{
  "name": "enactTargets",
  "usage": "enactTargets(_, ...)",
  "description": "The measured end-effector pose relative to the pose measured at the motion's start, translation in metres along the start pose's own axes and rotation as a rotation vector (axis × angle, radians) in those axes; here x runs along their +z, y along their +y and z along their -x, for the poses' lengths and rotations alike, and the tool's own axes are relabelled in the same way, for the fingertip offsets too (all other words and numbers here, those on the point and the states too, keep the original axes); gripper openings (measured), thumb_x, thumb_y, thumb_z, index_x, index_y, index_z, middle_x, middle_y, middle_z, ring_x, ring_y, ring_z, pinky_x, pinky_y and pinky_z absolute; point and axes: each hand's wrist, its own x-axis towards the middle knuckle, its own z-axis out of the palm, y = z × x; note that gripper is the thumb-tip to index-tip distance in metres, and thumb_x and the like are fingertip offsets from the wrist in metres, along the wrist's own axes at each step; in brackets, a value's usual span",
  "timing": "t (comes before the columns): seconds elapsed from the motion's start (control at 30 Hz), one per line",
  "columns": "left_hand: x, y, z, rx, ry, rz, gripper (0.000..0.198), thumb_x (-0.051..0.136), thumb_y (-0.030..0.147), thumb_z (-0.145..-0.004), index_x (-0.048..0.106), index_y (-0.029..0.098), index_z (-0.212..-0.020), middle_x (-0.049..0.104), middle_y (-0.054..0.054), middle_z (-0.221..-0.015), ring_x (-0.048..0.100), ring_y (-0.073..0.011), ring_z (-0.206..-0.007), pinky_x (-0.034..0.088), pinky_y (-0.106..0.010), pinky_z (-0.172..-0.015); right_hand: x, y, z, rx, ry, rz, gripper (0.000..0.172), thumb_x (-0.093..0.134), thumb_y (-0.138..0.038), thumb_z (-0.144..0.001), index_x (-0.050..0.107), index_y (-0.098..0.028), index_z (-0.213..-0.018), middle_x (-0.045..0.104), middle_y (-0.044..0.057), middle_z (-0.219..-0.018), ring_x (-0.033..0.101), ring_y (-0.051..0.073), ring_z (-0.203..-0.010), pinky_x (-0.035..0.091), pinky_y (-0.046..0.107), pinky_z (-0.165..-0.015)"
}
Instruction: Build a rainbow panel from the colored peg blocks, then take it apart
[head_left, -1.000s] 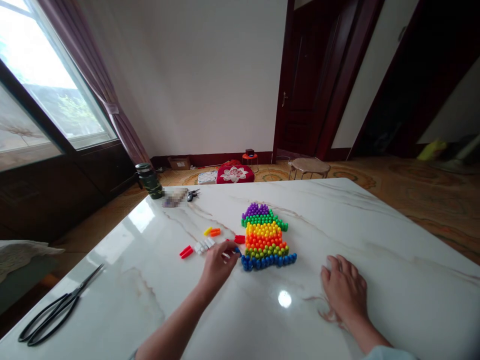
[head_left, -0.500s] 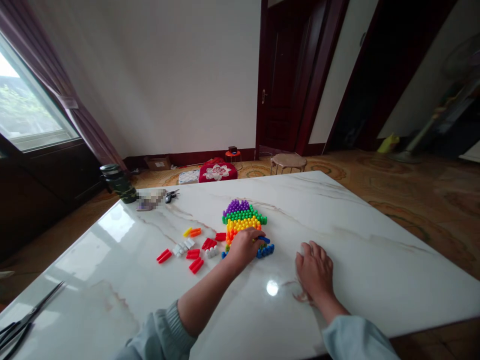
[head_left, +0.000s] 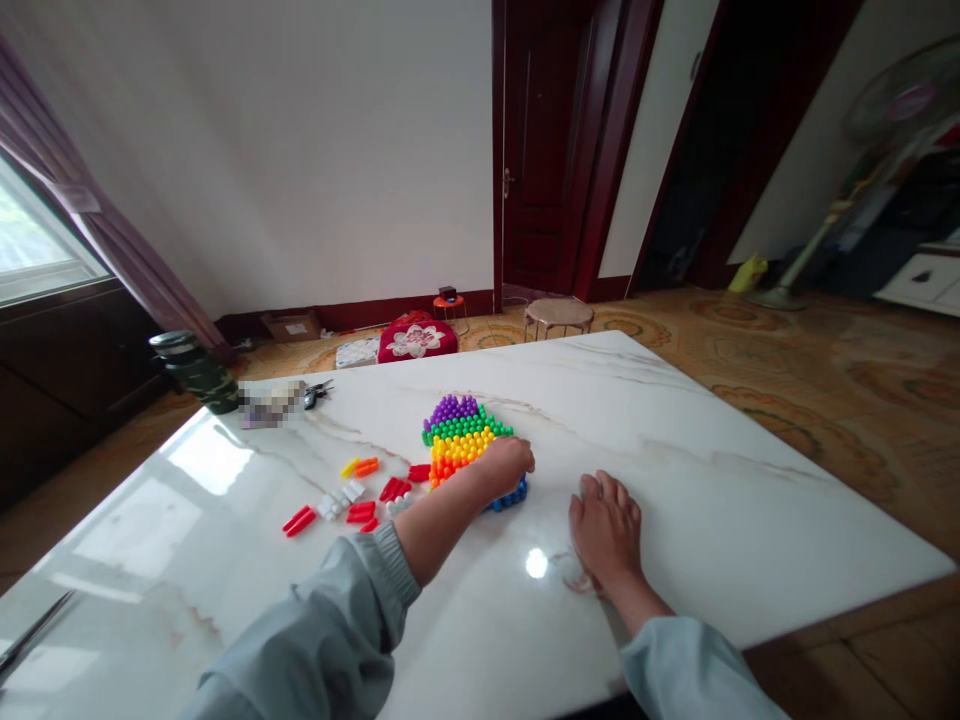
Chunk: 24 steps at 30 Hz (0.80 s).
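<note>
Movement: the left hand [head_left: 506, 465] has crossed from the loose pegs [head_left: 361, 513] onto the rainbow peg block [head_left: 457, 428] and is curled over its near blue row. Any peg gripped is hidden. The right hand [head_left: 604, 528] lies flat, released, on the bench [head_left: 712, 480].

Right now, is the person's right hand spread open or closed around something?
Spread open: the right hand lies palm down on the marble table, fingers extended, with nothing in it.
</note>
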Motion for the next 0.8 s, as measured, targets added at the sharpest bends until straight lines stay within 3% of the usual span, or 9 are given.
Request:
enactTargets(0.23,0.001,0.002,0.002,0.022,-0.035,-0.042,0.020,0.060,0.003,-0.064,0.072,0.018,-0.069,0.069,-0.009,-0.080,0.064,-0.0232,-0.084,0.049,-0.032,-0.080,0.000,0.000,-0.001,0.002,-0.011,0.002,0.032,0.043,-0.025,-0.092,0.055,-0.015,-0.119,0.050,0.015,-0.133,0.041,0.029,-0.122,0.028,0.042,-0.099)
enactTargets(0.43,-0.019,0.011,0.025,0.037,0.007,-0.026,0.024,0.058,0.003,-0.070,0.073,0.019,-0.078,0.069,-0.009,-0.089,0.063,-0.0231,-0.090,0.048,-0.033,-0.084,0.001,0.000,-0.001,0.007,0.003,0.017,0.034,0.043,-0.026,-0.091,0.055,-0.015,-0.121,0.051,0.014,-0.133,0.040,0.028,-0.122,0.028,0.042,-0.099)
enactTargets(0.5,-0.025,0.014,0.051,0.033,0.063,0.001,0.026,0.054,0.007,-0.076,0.073,0.020,-0.086,0.069,-0.008,-0.096,0.062,-0.0211,-0.092,0.048,-0.031,-0.085,0.000,-0.001,0.000,0.002,0.016,0.027,0.034,0.043,-0.027,-0.091,0.055,-0.015,-0.121,0.051,0.014,-0.132,0.041,0.028,-0.121,0.029,0.042,-0.098)
enactTargets(0.6,-0.021,0.013,0.112,-0.033,0.251,0.131,0.028,0.050,0.011,-0.082,0.071,0.022,-0.098,0.069,-0.007,-0.097,0.063,-0.0200,-0.094,0.049,-0.031,-0.085,0.000,0.000,0.000,-0.019,0.034,0.037,0.033,0.042,-0.027,-0.092,0.057,-0.015,-0.119,0.053,0.014,-0.130,0.044,0.028,-0.117,0.032,0.041,-0.095)
enactTargets(0.7,0.001,0.005,0.187,-0.229,0.425,0.178,0.028,0.048,0.013,-0.084,0.071,0.024,-0.097,0.068,-0.008,-0.102,0.063,-0.0204,-0.095,0.051,-0.036,-0.087,0.003,0.005,0.000,-0.048,0.051,0.044,0.034,0.041,-0.028,-0.092,0.058,-0.014,-0.118,0.054,0.015,-0.127,0.048,0.028,-0.112,0.036,0.041,-0.090)
enactTargets(0.8,0.024,-0.010,0.253,-0.453,0.524,0.119,0.031,0.048,0.014,-0.083,0.067,0.025,-0.105,0.063,-0.009,-0.113,0.060,-0.0226,-0.107,0.049,-0.041,-0.094,0.011,0.011,-0.003,-0.077,0.083,0.055,0.035,0.039,-0.030,-0.092,0.059,-0.014,-0.116,0.056,0.014,-0.125,0.051,0.029,-0.108,0.038,0.040,-0.085)
